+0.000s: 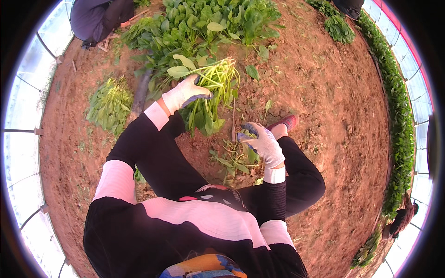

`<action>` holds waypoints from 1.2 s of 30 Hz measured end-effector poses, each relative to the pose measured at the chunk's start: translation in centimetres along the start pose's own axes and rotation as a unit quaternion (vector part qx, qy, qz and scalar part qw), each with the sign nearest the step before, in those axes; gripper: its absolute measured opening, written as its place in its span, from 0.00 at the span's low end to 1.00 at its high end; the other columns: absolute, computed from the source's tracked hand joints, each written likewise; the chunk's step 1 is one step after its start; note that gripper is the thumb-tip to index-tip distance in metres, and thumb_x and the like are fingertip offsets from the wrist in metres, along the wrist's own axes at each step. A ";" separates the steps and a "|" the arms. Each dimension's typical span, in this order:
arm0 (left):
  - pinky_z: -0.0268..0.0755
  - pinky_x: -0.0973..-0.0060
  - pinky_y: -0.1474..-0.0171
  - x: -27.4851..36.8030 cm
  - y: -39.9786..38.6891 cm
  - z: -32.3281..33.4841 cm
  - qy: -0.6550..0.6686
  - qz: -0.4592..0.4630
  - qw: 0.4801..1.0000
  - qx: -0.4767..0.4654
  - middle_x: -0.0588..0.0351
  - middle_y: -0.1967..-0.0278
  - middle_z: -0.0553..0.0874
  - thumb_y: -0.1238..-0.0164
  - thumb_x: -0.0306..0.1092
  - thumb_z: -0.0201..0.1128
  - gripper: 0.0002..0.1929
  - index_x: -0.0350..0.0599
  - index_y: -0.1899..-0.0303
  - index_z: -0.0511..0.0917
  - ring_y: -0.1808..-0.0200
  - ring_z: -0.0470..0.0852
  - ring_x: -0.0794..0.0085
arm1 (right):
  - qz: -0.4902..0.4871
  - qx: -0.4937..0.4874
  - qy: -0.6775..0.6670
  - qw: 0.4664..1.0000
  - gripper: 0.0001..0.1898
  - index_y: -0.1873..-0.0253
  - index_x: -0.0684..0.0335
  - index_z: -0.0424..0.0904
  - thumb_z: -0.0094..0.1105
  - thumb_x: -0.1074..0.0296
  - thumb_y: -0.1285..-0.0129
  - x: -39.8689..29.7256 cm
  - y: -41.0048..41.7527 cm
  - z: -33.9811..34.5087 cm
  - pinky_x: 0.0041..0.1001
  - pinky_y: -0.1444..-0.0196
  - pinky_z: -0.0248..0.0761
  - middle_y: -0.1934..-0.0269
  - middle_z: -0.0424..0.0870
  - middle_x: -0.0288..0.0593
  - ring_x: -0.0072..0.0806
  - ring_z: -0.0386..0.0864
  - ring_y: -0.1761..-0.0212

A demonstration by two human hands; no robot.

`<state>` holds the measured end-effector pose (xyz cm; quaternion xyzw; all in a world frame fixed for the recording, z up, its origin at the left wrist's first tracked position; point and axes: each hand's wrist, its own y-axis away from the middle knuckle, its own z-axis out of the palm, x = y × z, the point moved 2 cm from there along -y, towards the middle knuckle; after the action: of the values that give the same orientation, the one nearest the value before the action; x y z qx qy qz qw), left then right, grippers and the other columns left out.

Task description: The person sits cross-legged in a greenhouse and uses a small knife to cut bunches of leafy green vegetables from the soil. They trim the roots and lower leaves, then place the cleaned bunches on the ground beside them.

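Note:
My left hand (187, 93), in a white glove with a blue coated palm, grips a bunch of leafy greens (219, 78) that look like spinach. The pale cut stem ends point up and to the right, and the leaves hang below the hand. My right hand (262, 143), gloved the same way, is held over the soil with its fingers curved and apart; nothing shows between them. Loose leaves and trimmings (231, 161) lie beneath and beside it. Between my hands, a thin tool with a wooden handle (233, 133) stands out against the soil; its far end is hidden behind the bunch.
Growing spinach-like plants (208, 24) fill the ground ahead. A gathered pile of greens (110, 104) lies at left, beside a dark pipe (142, 88). Another person (99, 21) crouches at upper left, and one (403, 220) is at far right by a green row (399, 139).

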<state>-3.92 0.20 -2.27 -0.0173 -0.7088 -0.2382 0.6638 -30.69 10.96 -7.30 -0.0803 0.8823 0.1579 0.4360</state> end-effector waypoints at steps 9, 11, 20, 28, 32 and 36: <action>0.63 0.59 0.36 -1.4 0.5 5.9 -0.494 0.238 0.833 0.080 0.44 0.42 0.74 0.45 0.37 0.66 0.33 0.42 0.36 0.67 0.40 0.72 0.51 | -0.240 0.266 -0.521 0.775 0.40 0.24 0.61 0.47 0.61 0.59 0.33 -5.1 -5.2 2.1 0.33 0.26 0.49 0.26 0.54 0.45 0.36 0.56 0.26; 0.60 0.57 0.34 -2.3 0.6 6.7 -0.573 0.346 0.739 0.080 0.44 0.42 0.73 0.44 0.40 0.66 0.32 0.43 0.37 0.68 0.39 0.70 0.50 | -0.217 0.277 -0.558 0.752 0.38 0.25 0.61 0.49 0.61 0.59 0.33 -5.7 -6.6 2.2 0.34 0.28 0.54 0.27 0.56 0.45 0.35 0.60 0.28; 0.51 0.48 0.29 -5.6 -0.3 6.8 -0.389 0.279 0.875 -0.069 0.43 0.31 0.62 0.39 0.47 0.63 0.39 0.48 0.29 0.57 0.30 0.61 0.49 | -0.183 0.194 -0.690 0.673 0.19 0.39 0.69 0.70 0.55 0.68 0.32 -4.3 -7.3 1.9 0.38 0.39 0.71 0.41 0.76 0.55 0.40 0.77 0.43; 0.49 0.52 0.28 -0.4 1.7 4.1 -0.677 0.266 0.686 -0.023 0.41 0.35 0.67 0.56 0.60 0.72 0.47 0.45 0.34 0.66 0.31 0.61 0.47 | -0.220 0.135 -0.790 0.556 0.19 0.39 0.65 0.71 0.54 0.66 0.32 1.4 -6.5 -2.5 0.49 0.27 0.57 0.37 0.73 0.48 0.44 0.67 0.32; 0.50 0.53 0.28 0.2 1.4 1.2 -0.673 0.213 0.709 -0.014 0.44 0.34 0.67 0.56 0.55 0.75 0.48 0.49 0.32 0.63 0.31 0.61 0.47 | -0.227 0.167 -0.776 0.564 0.17 0.41 0.64 0.75 0.54 0.65 0.32 4.0 -5.4 -3.7 0.47 0.28 0.57 0.38 0.74 0.47 0.44 0.67 0.31; 0.52 0.57 0.28 0.6 1.1 -2.4 -0.694 0.138 0.705 0.046 0.49 0.35 0.69 0.41 0.42 0.66 0.33 0.51 0.33 0.66 0.32 0.64 0.53 | -0.225 0.195 -0.754 0.586 0.18 0.39 0.64 0.73 0.53 0.64 0.31 5.0 -4.6 -4.2 0.47 0.28 0.58 0.38 0.75 0.45 0.43 0.68 0.32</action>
<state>-1.43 0.12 -1.38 -0.2448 -0.9690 -0.0310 0.0094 -35.58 5.19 -9.81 -0.0417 0.2010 -0.1177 0.9716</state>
